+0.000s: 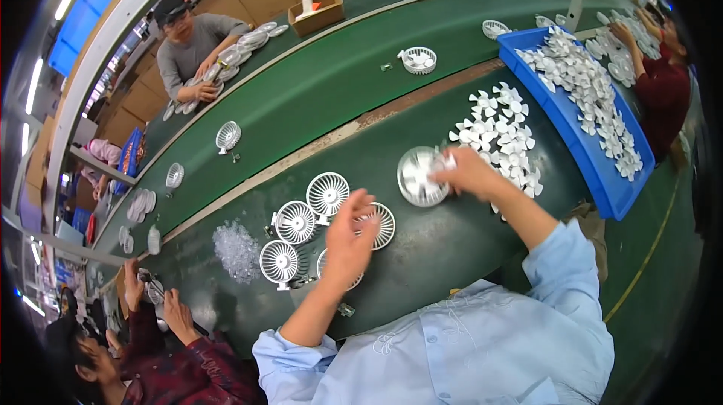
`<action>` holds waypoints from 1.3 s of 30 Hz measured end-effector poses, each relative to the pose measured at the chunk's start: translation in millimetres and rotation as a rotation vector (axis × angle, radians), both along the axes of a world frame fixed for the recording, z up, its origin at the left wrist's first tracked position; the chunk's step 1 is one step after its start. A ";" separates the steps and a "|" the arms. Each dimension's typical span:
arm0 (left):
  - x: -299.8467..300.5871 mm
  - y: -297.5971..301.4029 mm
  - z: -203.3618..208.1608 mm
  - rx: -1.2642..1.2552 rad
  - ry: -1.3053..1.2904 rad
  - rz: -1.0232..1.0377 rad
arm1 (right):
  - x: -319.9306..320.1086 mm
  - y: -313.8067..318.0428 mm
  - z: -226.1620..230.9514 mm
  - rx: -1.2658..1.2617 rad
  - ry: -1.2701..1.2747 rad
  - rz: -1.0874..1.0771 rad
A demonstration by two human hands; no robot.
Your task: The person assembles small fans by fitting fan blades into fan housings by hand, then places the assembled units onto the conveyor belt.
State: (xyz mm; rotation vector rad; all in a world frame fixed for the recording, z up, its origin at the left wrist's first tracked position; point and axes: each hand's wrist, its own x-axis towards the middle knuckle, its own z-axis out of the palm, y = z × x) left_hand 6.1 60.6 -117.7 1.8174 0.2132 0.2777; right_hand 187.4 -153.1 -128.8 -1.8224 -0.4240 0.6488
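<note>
My right hand (468, 172) is closed at the right side of a small round fan (416, 179), its fingers reaching over the rim toward the white blades inside. The fan is slightly smeared by motion, so the exact hold is unclear. My left hand (350, 243) hovers over the white fan housings, fingers apart, nothing visible in it. Partly behind it are a slatted housing (382, 226) and another one below. Further slatted housings (328, 193) sit left of it. Loose white fan blades (493, 134) lie heaped beyond my right hand.
A blue tray (617, 198) of fan blades stands at the right. Small clear parts (236, 251) are piled at the left. Along the green belt (301, 96) are several fans, one a white fan (419, 60). Co-workers sit across, at the lower left and far right.
</note>
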 end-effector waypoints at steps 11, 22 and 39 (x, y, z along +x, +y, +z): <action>48.5 122.1 -25.9 0.834 0.133 0.150 | 76.0 -35.5 -20.2 -0.402 -0.839 -0.198; 57.2 98.8 -2.1 0.712 0.041 0.385 | 60.8 -30.7 -56.3 -0.761 -1.130 -0.140; 4.1 81.1 35.9 0.306 -0.408 0.658 | -4.3 -27.3 35.8 0.042 -0.811 -0.244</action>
